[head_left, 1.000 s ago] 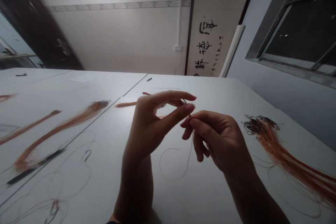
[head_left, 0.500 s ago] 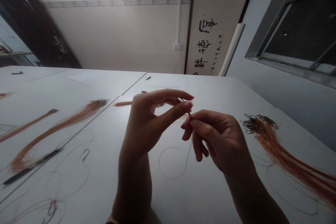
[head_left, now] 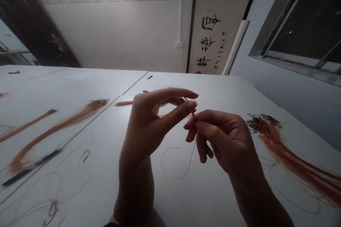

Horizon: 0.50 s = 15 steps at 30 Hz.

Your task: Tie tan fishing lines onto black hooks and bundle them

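Over the white table, my left hand pinches a dark fishing hook between thumb and forefinger; most of it is hidden by the fingers. Close beside it, my right hand is closed in a pinch on the orange-brown fishing line just below the hook. From my right fingers a thin tail of line hangs and curls to the left. At the right lies a thick bundle of orange lines with many dark hooks at its upper end.
On the white table to the left are a long hooked bundle, a thinner bundle and a dark stick. A loose hook and a tangle of line with hooks lie nearer. Behind the left hand is another bundle.
Both hands keep nearly the same pose and grip on the hook and line. The view has tilted slightly, so the surroundings sit a little higher.
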### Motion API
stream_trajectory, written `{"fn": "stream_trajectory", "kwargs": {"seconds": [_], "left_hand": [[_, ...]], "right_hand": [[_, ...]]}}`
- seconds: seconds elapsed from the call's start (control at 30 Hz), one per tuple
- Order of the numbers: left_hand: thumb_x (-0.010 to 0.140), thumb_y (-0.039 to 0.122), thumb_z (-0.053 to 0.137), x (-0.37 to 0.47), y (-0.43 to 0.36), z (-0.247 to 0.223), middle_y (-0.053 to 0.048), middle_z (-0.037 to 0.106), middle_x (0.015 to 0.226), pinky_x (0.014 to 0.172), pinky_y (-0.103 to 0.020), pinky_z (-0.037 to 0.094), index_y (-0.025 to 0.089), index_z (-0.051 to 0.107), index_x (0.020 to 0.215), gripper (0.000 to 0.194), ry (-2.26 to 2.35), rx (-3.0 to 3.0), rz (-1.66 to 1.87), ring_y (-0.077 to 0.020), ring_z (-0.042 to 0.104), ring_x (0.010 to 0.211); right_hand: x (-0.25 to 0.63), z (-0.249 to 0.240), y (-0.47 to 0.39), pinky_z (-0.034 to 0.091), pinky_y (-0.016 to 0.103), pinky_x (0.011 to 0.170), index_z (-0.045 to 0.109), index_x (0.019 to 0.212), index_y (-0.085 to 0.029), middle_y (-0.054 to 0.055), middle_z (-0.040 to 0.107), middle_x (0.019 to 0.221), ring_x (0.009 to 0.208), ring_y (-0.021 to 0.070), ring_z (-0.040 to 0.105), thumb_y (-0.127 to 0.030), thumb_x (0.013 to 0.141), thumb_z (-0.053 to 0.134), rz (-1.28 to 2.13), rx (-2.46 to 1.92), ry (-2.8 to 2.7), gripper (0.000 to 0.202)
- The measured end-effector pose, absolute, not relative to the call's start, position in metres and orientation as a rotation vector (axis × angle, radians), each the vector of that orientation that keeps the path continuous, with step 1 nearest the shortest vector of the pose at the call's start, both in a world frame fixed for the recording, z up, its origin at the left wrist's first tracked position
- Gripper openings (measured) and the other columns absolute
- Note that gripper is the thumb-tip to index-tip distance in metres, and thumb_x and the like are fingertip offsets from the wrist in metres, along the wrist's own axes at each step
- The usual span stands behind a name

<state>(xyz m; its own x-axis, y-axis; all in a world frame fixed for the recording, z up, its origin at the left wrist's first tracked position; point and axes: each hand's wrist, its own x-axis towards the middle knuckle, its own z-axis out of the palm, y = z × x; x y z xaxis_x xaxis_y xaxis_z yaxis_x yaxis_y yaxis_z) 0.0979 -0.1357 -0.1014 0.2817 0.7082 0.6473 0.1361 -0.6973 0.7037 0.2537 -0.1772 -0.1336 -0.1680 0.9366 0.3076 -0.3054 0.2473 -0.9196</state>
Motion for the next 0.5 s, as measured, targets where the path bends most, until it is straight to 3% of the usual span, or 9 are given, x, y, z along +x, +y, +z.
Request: {"fn": "stream_trajectory", "kwargs": {"seconds": [0.5], "left_hand": [[0.085, 0.020, 0.073, 0.0979, -0.1359, -0.1037, 0.001, 0.072, 0.077, 0.072, -0.020, 0.058, 0.017, 0.074, 0.099, 0.015, 0.706, 2.071, 1.458, -0.0103, 0.070, 0.071]], "right_hand": [[0.2517, -0.1354, -0.1776, 0.043, 0.016, 0.041, 0.073, 0.081, -0.017, -0.001, 0.068, 0.073, 0.045, 0.0054, 0.055, -0.014, 0.091, 0.059, 1.198, -0.687, -1.273, 0.018]]}}
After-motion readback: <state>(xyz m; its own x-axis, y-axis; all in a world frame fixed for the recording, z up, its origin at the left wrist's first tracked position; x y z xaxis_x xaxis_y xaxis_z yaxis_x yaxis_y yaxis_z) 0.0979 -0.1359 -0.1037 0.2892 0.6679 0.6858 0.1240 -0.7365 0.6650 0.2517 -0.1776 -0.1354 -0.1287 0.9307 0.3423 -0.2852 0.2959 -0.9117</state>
